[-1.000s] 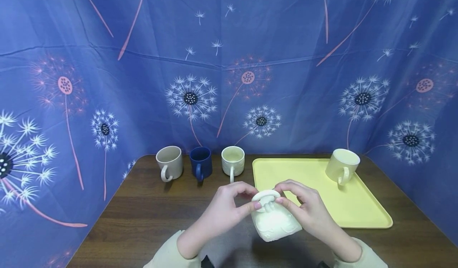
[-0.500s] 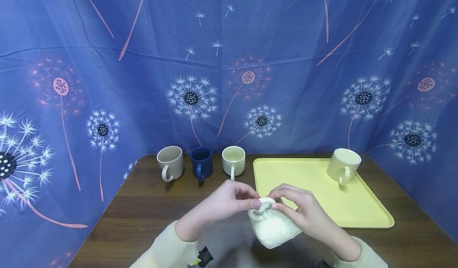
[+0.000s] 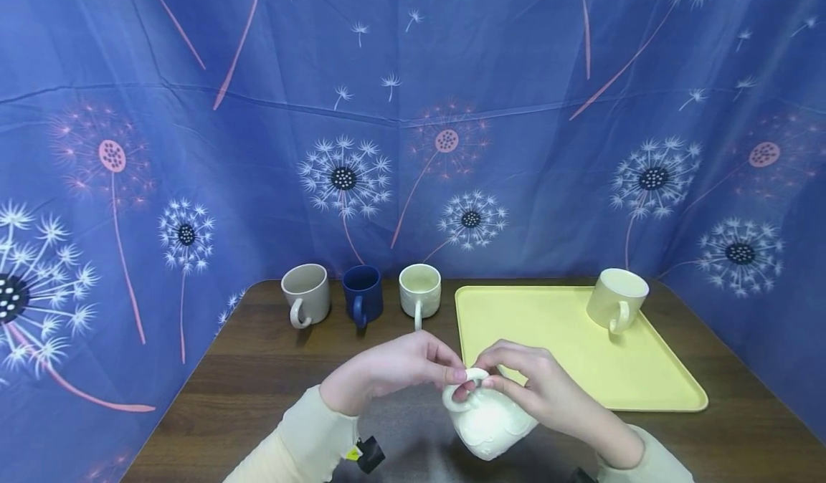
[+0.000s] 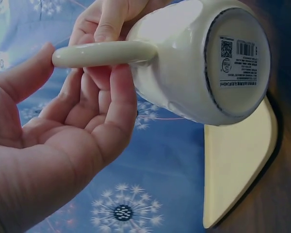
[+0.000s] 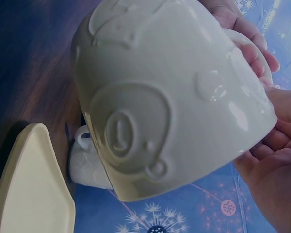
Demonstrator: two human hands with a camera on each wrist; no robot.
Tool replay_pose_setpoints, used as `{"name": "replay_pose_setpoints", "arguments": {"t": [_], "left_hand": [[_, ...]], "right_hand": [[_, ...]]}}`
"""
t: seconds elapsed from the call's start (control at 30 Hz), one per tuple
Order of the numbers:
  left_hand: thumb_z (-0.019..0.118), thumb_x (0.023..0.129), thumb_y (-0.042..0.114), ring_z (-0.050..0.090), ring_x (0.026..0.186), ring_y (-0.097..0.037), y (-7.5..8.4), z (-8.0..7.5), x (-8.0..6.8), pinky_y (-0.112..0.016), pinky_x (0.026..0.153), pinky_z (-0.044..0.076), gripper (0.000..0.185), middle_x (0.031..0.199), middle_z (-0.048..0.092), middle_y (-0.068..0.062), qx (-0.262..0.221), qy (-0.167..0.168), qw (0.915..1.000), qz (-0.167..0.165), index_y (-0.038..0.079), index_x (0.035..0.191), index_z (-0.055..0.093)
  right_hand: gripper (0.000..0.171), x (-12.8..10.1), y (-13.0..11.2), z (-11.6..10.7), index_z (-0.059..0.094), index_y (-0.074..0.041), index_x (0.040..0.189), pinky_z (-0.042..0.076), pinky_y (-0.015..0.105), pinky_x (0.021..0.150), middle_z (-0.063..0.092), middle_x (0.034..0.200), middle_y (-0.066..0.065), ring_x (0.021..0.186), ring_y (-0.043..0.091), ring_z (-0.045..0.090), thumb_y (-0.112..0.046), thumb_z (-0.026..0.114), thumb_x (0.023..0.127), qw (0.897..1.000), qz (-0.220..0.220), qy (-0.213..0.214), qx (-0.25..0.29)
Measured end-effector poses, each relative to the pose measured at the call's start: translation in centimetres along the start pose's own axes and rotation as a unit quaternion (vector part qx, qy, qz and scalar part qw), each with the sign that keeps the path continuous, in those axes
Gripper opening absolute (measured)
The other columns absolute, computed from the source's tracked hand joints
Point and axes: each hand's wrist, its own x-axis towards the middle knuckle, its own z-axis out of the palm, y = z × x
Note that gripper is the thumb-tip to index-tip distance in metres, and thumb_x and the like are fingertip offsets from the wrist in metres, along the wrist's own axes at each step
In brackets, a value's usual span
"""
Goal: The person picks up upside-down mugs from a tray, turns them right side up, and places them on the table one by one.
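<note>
Both hands hold a white embossed mug (image 3: 489,426) above the near middle of the table, tilted with its handle (image 3: 459,391) up and to the left. My left hand (image 3: 447,374) pinches the handle (image 4: 103,53), thumb on one side and fingers curled under it. My right hand (image 3: 498,378) grips the mug body from the right, its fingers at the handle's top. The left wrist view shows the mug's base with a barcode label (image 4: 237,59). In the right wrist view the embossed wall (image 5: 150,111) fills the frame against my right palm (image 5: 276,170).
A beige mug (image 3: 305,293), a navy mug (image 3: 362,294) and a white ribbed mug (image 3: 419,289) stand in a row at the back of the wooden table (image 3: 258,390). A yellow tray (image 3: 574,354) at the right holds a cream mug (image 3: 617,298). Blue flowered cloth walls three sides.
The mug has come down and a little left, closer to me. My left fingers have closed tighter round the handle, and the left forearm has swung inward.
</note>
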Motion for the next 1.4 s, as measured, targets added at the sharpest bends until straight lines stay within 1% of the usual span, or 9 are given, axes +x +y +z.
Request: {"name": "replay_pose_setpoints", "arguments": {"t": [0.17,0.3,0.4,0.53,0.73,1.07,1.2,1.3,1.4], "left_hand": [[0.049,0.095,0.002,0.06,0.084,-0.006,-0.4,-0.2,0.0,-0.023,0.086,0.047,0.029,0.081,0.064,0.003,-0.028,-0.044,0.9986,-0.01,-0.024,0.106,0.054],[0.048,0.095,-0.001,0.059,0.084,-0.006,-0.6,-0.1,0.0,-0.021,0.085,0.046,0.028,0.079,0.063,0.004,-0.034,-0.053,0.998,-0.01,-0.026,0.105,0.051],[0.048,0.094,-0.002,0.057,0.083,-0.006,-0.7,0.1,0.0,-0.021,0.083,0.046,0.026,0.077,0.062,0.003,-0.03,-0.051,0.9983,-0.002,-0.027,0.101,0.051],[0.051,0.093,-0.002,0.057,0.08,-0.005,-0.8,0.5,-0.1,-0.02,0.08,0.046,0.024,0.077,0.062,0.003,-0.011,-0.027,0.9996,-0.007,-0.025,0.099,0.054],[0.054,0.091,-0.003,0.057,0.075,-0.005,-0.9,1.0,-0.2,-0.019,0.075,0.047,0.018,0.079,0.064,-0.005,0.025,0.019,0.9993,-0.02,-0.019,0.097,0.061],[0.055,0.091,0.0,0.055,0.079,-0.005,-1.4,1.7,-0.6,-0.021,0.082,0.043,0.017,0.077,0.061,-0.01,0.039,0.053,0.9977,-0.013,-0.015,0.094,0.062],[0.056,0.09,0.001,0.056,0.08,-0.005,-1.6,1.9,-0.8,-0.022,0.082,0.043,0.015,0.075,0.061,-0.006,0.038,0.075,0.9963,-0.014,-0.013,0.093,0.063],[0.057,0.09,0.0,0.056,0.078,-0.006,-1.9,2.0,-0.9,-0.021,0.08,0.044,0.015,0.075,0.061,-0.002,0.026,0.09,0.9956,-0.011,-0.013,0.094,0.063],[0.057,0.089,0.0,0.056,0.076,-0.005,-2.1,2.1,-1.1,-0.021,0.078,0.045,0.016,0.076,0.06,0.0,0.021,0.1,0.9948,0.002,-0.014,0.095,0.061]], "right_hand": [[0.031,0.0,0.1,0.4,0.064,-0.016,0.103,0.047,0.016,0.075,0.065,0.094,-0.005,0.083,0.005,0.059,0.003,0.07,0.079,1.0,-0.015,-0.006,0.006],[0.032,0.0,0.2,0.5,0.064,-0.017,0.103,0.047,0.015,0.073,0.064,0.095,-0.008,0.083,0.004,0.058,0.003,0.071,0.079,1.0,-0.025,-0.007,0.008],[0.033,0.1,0.2,0.5,0.064,-0.018,0.103,0.047,0.015,0.073,0.064,0.095,-0.008,0.084,0.003,0.058,0.003,0.071,0.078,1.0,-0.026,-0.008,0.008],[0.032,0.1,0.2,0.5,0.065,-0.018,0.103,0.048,0.015,0.073,0.065,0.095,-0.008,0.084,0.003,0.058,0.002,0.072,0.078,1.0,-0.025,-0.011,0.004],[0.03,0.1,0.3,0.4,0.066,-0.016,0.102,0.048,0.015,0.074,0.066,0.094,-0.006,0.083,0.005,0.06,0.0,0.073,0.077,1.0,-0.01,-0.017,0.001],[0.031,0.0,0.5,0.1,0.068,-0.015,0.101,0.049,0.018,0.077,0.068,0.094,-0.005,0.087,0.008,0.062,-0.005,0.078,0.074,1.0,0.015,0.004,-0.016],[0.031,-0.2,0.5,-0.3,0.068,-0.016,0.1,0.047,0.016,0.083,0.067,0.096,-0.006,0.09,0.009,0.063,-0.005,0.078,0.074,0.998,0.048,0.027,-0.029],[0.029,-0.5,0.6,-0.6,0.069,-0.016,0.099,0.047,0.015,0.085,0.067,0.097,-0.007,0.093,0.008,0.062,-0.002,0.076,0.075,0.994,0.092,0.052,-0.026],[0.026,-0.8,0.9,-0.9,0.069,-0.014,0.098,0.048,0.015,0.084,0.068,0.096,-0.005,0.093,0.006,0.062,0.0,0.074,0.077,0.987,0.137,0.081,-0.021]]}}
